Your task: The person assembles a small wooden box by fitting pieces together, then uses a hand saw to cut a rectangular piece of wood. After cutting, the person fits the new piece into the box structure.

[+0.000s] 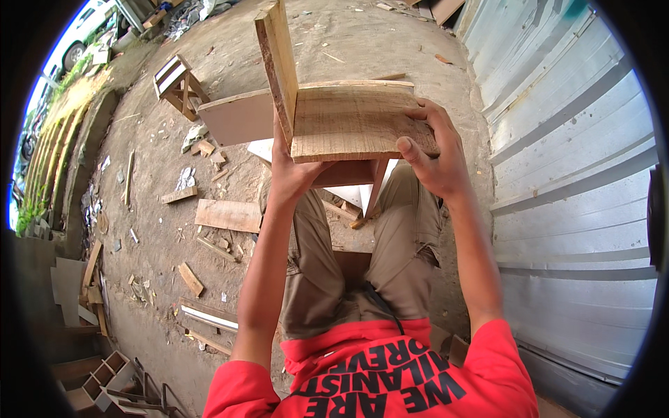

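In front of me is an L-shaped wooden piece (359,122), one flat board with a second board (275,66) standing upright at its left end. My left hand (294,171) is closed on its lower left corner, the fingers partly hidden behind the upright board. At the other end my right hand (442,150) grips the flat board, with the thumb on the near edge and the fingers over the far side. Below the piece, between my knees, a reddish-brown panel (345,174) and a white sheet-like thing (352,196) show in part.
A pale panel (237,118) lies beyond my left hand, near a small wooden stool (178,80). Offcuts, including a flat board (228,215), litter the dirt floor to the left. A corrugated metal wall (564,174) rises on the right. A wooden compartment frame (104,376) sits at lower left.
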{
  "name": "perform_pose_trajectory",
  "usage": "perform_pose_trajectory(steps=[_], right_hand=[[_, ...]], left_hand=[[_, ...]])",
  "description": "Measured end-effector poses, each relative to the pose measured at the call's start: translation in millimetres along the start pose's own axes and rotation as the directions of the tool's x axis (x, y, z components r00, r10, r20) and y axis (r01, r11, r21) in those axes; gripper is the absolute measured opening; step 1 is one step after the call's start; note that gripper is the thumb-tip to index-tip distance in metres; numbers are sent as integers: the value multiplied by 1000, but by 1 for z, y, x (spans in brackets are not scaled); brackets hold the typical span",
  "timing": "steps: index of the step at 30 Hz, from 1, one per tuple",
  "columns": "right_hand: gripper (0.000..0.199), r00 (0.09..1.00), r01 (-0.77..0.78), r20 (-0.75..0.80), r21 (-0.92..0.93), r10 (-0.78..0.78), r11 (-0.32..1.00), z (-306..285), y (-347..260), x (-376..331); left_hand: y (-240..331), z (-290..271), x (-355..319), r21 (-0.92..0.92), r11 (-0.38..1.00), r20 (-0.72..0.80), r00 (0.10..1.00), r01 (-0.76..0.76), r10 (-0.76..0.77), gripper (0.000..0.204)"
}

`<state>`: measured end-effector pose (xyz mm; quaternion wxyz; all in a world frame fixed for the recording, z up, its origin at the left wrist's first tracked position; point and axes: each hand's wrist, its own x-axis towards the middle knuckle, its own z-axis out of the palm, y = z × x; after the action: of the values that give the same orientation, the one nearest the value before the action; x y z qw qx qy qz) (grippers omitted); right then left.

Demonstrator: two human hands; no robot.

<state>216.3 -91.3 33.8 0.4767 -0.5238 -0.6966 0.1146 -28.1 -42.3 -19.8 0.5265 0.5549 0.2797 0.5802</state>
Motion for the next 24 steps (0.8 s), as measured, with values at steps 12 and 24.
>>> perform_pose_trajectory(steps=[12, 24], right_hand=[[62, 985, -168, 67, 126, 161, 978, -7, 7, 14], [33, 974, -199, 157, 270, 161, 942, -7, 62, 66]], left_hand=[[9, 17, 11, 54, 997, 28, 998, -51, 50, 143], [-9, 29, 64, 402, 877, -16, 955, -265, 296, 121]])
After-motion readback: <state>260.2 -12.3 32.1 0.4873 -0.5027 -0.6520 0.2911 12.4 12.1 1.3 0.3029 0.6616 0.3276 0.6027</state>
